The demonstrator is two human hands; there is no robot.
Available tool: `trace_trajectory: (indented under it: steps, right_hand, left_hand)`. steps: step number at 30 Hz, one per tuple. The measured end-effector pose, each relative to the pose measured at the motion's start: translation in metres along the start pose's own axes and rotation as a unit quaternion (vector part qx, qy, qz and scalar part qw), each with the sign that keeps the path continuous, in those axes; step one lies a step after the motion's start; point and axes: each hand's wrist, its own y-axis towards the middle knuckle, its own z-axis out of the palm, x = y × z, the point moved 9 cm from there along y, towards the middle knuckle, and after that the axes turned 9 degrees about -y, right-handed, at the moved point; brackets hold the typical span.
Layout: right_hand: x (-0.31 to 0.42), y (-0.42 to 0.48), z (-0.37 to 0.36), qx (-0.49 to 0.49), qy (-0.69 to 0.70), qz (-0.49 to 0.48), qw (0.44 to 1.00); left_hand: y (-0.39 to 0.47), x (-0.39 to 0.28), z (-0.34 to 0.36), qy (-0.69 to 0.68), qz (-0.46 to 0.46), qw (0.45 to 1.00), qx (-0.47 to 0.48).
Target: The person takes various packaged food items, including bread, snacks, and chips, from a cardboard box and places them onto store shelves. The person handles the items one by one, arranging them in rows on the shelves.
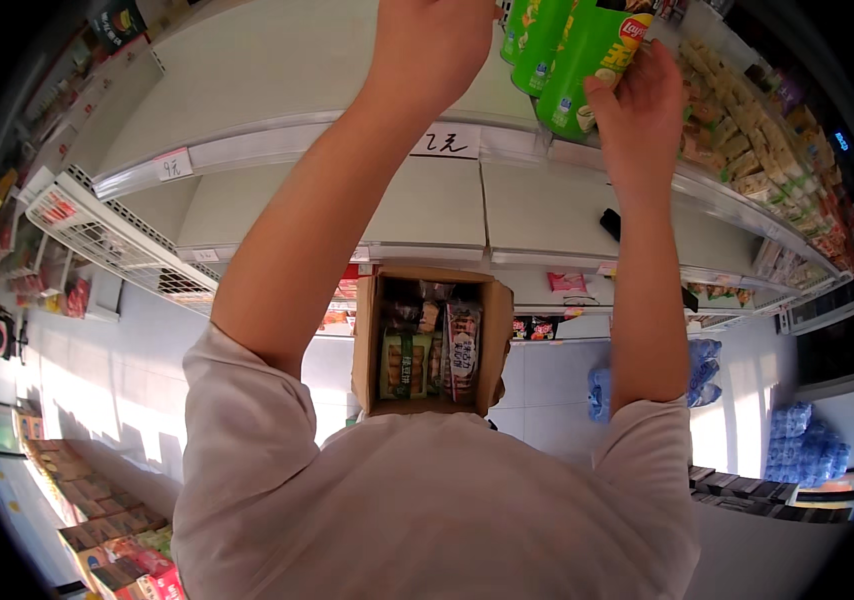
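Note:
Several green Lay's chip canisters [584, 71] stand side by side at the front right of the upper shelf [247, 67]. My right hand [641, 97] has its thumb and fingers around the right side of the nearest canister. At the top edge, left of the canisters, is my left hand [438, 37]; its fingers are cut off by the picture's rim, so what they touch is hidden. Below my arms, close to my body, an open cardboard box [365, 345] holds packaged biscuits [461, 352] and a green-labelled pack of pastries [404, 366].
A price-strip rail [284, 142] with handwritten tags runs along the shelf front. Packed snacks [742, 142] fill the right side. A wire basket shelf [119, 240] juts out at left. Blue bottle packs [802, 450] stand on the floor at right, stacked cartons [89, 502] at lower left.

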Motion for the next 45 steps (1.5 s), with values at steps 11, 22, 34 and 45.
trace_trajectory:
  steps: [11, 22, 34, 45]
  right_hand:
    - [-0.007, 0.024, 0.019, 0.02, -0.132, 0.095, 0.987]
    - [0.02, 0.03, 0.061, 0.011, -0.266, -0.003, 0.964]
    - [0.118, 0.04, 0.048, -0.034, -0.083, -0.021, 0.996]
    - [0.071, -0.169, -0.075, -0.061, 0.364, 0.198, 0.908]
  left_hand:
    - [0.149, 0.183, 0.044, -0.139, -0.192, 0.969, -0.072]
    - [0.146, 0.16, 0.07, -0.094, -0.171, 0.981, -0.002]
    - [0.14, 0.039, 0.059, 0.046, -0.03, 0.997, 0.048]
    - [-0.101, -0.041, 0.057, 0.063, -0.059, 0.97, 0.228]
